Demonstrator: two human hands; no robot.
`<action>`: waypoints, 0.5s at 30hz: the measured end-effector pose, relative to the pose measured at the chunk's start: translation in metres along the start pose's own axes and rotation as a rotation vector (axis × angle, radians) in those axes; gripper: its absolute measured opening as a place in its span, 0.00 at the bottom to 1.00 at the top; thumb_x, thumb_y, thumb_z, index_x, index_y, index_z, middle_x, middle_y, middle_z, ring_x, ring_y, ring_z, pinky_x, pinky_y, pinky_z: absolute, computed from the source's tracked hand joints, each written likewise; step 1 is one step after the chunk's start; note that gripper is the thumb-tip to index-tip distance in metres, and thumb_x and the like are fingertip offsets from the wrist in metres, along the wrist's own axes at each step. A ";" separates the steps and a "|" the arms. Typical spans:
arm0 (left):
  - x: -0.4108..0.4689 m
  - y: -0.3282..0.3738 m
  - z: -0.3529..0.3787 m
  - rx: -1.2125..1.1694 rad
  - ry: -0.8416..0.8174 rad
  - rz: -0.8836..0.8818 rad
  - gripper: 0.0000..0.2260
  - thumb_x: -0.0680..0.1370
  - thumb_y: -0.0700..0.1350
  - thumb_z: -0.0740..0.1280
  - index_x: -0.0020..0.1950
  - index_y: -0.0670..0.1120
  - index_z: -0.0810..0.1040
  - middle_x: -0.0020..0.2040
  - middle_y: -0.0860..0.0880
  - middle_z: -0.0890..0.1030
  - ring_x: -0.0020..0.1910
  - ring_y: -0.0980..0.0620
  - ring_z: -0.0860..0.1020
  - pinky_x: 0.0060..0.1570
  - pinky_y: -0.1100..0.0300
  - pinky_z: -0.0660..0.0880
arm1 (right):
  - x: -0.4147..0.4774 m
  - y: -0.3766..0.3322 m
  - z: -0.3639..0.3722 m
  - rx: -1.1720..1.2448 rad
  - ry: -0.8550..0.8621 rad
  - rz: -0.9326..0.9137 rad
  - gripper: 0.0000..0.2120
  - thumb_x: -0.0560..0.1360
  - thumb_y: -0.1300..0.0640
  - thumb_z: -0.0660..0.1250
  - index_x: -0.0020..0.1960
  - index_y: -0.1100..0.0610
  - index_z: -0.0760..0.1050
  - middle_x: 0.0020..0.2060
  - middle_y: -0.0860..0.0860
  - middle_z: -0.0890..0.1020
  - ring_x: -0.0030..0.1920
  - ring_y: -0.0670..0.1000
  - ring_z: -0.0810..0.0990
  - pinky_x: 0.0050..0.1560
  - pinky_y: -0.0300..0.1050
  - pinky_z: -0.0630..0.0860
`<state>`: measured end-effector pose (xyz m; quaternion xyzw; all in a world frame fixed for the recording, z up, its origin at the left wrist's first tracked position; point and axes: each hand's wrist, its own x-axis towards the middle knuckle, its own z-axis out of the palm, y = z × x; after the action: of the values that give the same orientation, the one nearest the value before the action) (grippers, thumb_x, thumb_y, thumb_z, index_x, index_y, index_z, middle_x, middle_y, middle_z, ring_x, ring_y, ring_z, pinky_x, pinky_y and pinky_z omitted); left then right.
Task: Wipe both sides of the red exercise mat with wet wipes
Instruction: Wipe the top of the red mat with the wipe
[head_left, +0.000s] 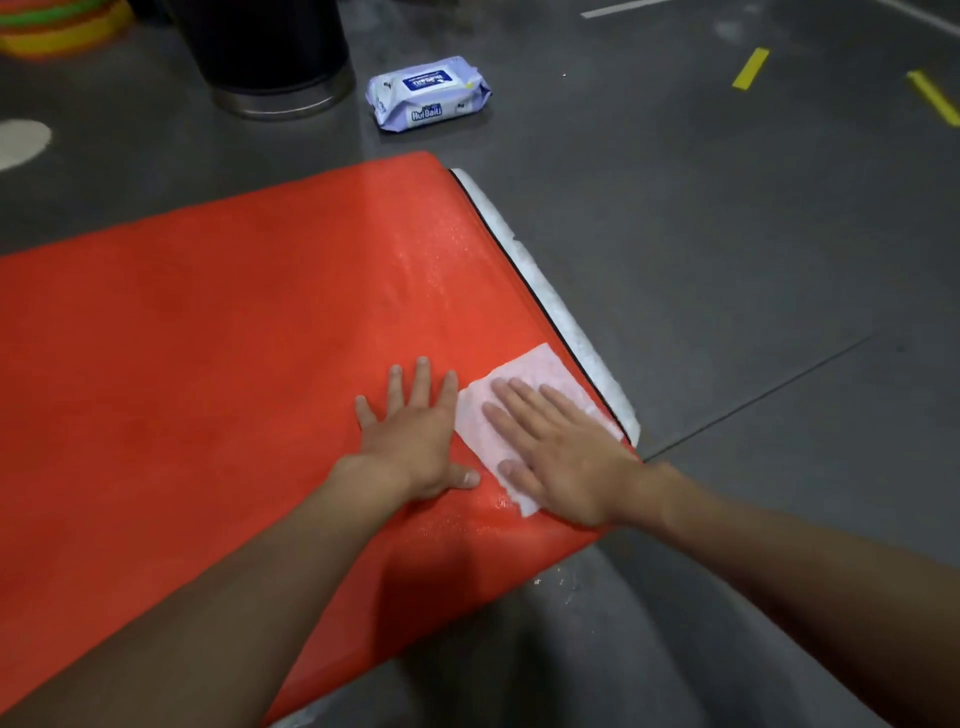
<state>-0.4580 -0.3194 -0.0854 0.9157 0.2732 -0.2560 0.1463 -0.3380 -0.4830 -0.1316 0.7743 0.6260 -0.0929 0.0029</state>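
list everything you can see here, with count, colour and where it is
exercise mat: 1, red, flat on the floor, wet sheen near its right end
white strip: 1, white, along the mat's right edge
wet wipe: 1, pale pink-white, spread on the mat near its right edge
wipes pack: 1, lilac and blue, on the floor beyond the mat
bin: 1, black with a metal base, left of the pack
tape marks: 2, yellow, floor at top right
stacked items: count unclear, yellow, green, orange, top left corner
floor: grey
left hand: 1, flat on the mat, fingers spread, beside the wipe
right hand: 1, flat, pressing the wipe
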 end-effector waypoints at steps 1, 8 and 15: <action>-0.001 0.001 0.001 -0.010 0.012 -0.003 0.53 0.71 0.63 0.73 0.80 0.51 0.37 0.79 0.47 0.32 0.78 0.40 0.34 0.72 0.31 0.44 | 0.000 0.010 -0.005 0.001 -0.007 0.026 0.34 0.80 0.40 0.37 0.81 0.56 0.48 0.80 0.54 0.46 0.80 0.53 0.44 0.78 0.51 0.38; -0.011 0.007 0.007 -0.040 0.058 0.007 0.47 0.74 0.59 0.71 0.81 0.50 0.42 0.80 0.45 0.36 0.78 0.39 0.37 0.72 0.31 0.45 | -0.030 -0.030 0.010 -0.033 0.038 0.073 0.31 0.81 0.43 0.46 0.78 0.61 0.58 0.78 0.60 0.57 0.79 0.58 0.55 0.76 0.56 0.48; -0.021 -0.002 0.007 -0.063 -0.016 0.028 0.51 0.72 0.60 0.73 0.80 0.53 0.40 0.79 0.47 0.32 0.78 0.44 0.34 0.76 0.39 0.42 | -0.045 -0.029 0.016 -0.021 0.110 0.387 0.31 0.81 0.45 0.46 0.77 0.63 0.61 0.77 0.62 0.60 0.78 0.61 0.57 0.75 0.58 0.49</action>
<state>-0.4766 -0.3297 -0.0802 0.9124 0.2669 -0.2523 0.1806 -0.3778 -0.5220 -0.1372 0.8840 0.4655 -0.0415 -0.0054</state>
